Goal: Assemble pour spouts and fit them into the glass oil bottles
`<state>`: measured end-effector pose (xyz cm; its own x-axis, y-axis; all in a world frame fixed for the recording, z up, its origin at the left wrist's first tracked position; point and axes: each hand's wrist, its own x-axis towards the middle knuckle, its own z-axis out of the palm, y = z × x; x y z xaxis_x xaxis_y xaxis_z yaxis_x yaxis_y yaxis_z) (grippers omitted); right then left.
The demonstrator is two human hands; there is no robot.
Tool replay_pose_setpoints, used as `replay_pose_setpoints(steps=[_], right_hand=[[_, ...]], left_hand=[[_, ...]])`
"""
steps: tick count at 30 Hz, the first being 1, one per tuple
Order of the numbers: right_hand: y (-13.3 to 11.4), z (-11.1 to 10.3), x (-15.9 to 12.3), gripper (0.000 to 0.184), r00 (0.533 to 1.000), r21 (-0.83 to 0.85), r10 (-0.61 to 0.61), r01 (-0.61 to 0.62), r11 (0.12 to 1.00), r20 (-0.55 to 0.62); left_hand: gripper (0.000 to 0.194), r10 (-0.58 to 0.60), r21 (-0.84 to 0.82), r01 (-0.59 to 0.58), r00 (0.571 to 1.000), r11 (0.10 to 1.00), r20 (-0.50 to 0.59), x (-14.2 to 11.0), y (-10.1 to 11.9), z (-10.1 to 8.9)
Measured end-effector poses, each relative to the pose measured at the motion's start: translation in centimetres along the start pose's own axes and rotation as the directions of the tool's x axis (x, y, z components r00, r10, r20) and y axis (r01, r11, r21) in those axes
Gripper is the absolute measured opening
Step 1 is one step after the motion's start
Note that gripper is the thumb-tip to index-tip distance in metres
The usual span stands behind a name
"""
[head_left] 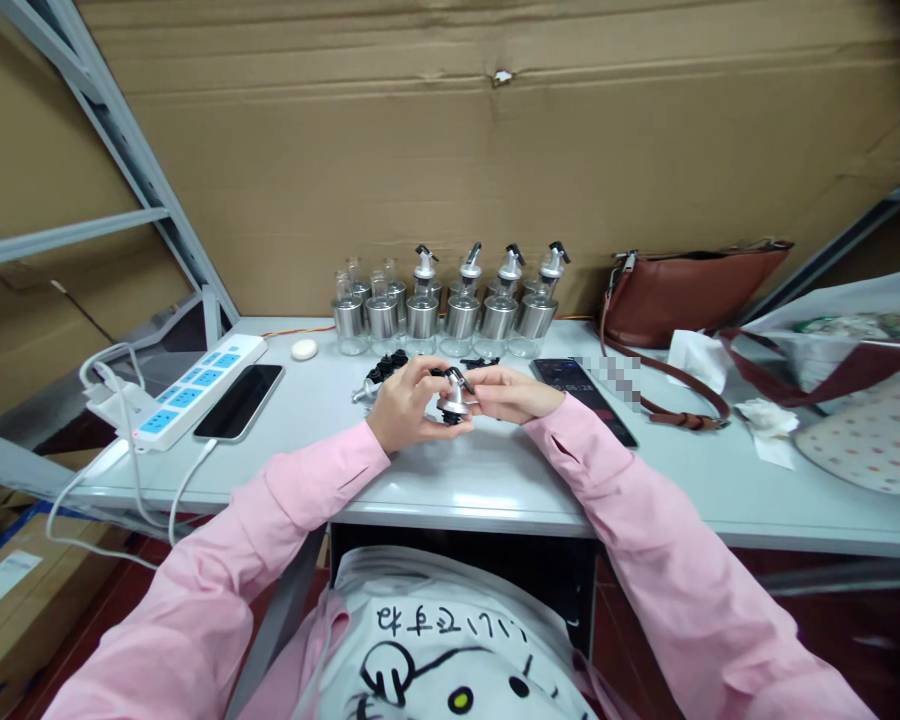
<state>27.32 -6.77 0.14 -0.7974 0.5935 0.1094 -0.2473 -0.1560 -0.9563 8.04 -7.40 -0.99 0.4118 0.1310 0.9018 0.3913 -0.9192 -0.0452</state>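
Over the middle of the table, my left hand (pixel 409 405) is closed around a silver pourer spout (pixel 453 407) with a black flip cap. My right hand (pixel 514 394) pinches at the right side of the same pourer spout; its fingertips partly hide the contact. Beyond my hands stand two rows of glass bottles with steel sleeves (pixel 422 318). Several in the front row carry pourer spouts (pixel 510 262), while those at the left have bare necks (pixel 380 285). Just behind my left hand lie a pile of small black parts (pixel 388 367) and a loose silver spout part (pixel 364 391).
To the left are a white power strip (pixel 202 390), a phone on a charging cable (pixel 240 402) and a round white object (pixel 304 349). At the right lie a dark phone (pixel 596 410), a brown handbag (pixel 690 295), crumpled tissue (pixel 769 420) and a dotted bag (pixel 866 435). Cardboard (pixel 390 150) backs the table.
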Motion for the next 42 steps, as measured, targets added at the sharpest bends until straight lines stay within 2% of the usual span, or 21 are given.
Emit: replay_pose_setpoints(steps=[6, 14, 23, 30, 36, 42], right_hand=[[-0.2, 0.1, 0.1, 0.024, 0.999, -0.017, -0.010, 0.009, 1.000, -0.038], [-0.5, 0.4, 0.1, 0.025, 1.000, -0.044, -0.028, 0.027, 0.999, -0.001], [-0.7, 0.6, 0.2, 0.021, 0.999, -0.059, -0.028, 0.029, 0.998, 0.017], [-0.2, 0.3, 0.2, 0.020, 0.998, -0.121, -0.018, 0.025, 0.992, 0.054], [-0.1, 0.1, 0.2, 0.028, 0.998, -0.058, -0.026, 0.023, 0.998, -0.051], [0.5, 0.0, 0.7, 0.029, 0.971, -0.001, -0.073, 0.074, 0.997, -0.230]], left_hand=[[0.041, -0.022, -0.032, 0.022, 1.000, 0.999, 0.013, -0.1, 0.0, 0.2], [0.044, -0.043, -0.098, 0.046, 0.999, 0.994, 0.032, -0.4, 0.1, 0.3], [0.039, 0.016, -0.130, -0.012, 0.999, 0.991, 0.028, -0.5, -0.1, 0.5], [0.043, 0.036, -0.083, -0.030, 0.997, 0.996, 0.070, -0.6, 0.2, 0.4], [0.038, -0.020, -0.138, 0.037, 0.992, 0.990, 0.123, -0.4, -0.2, 0.1], [0.031, -0.040, -0.099, 0.060, 0.979, 0.993, 0.199, -0.3, -0.8, 0.1]])
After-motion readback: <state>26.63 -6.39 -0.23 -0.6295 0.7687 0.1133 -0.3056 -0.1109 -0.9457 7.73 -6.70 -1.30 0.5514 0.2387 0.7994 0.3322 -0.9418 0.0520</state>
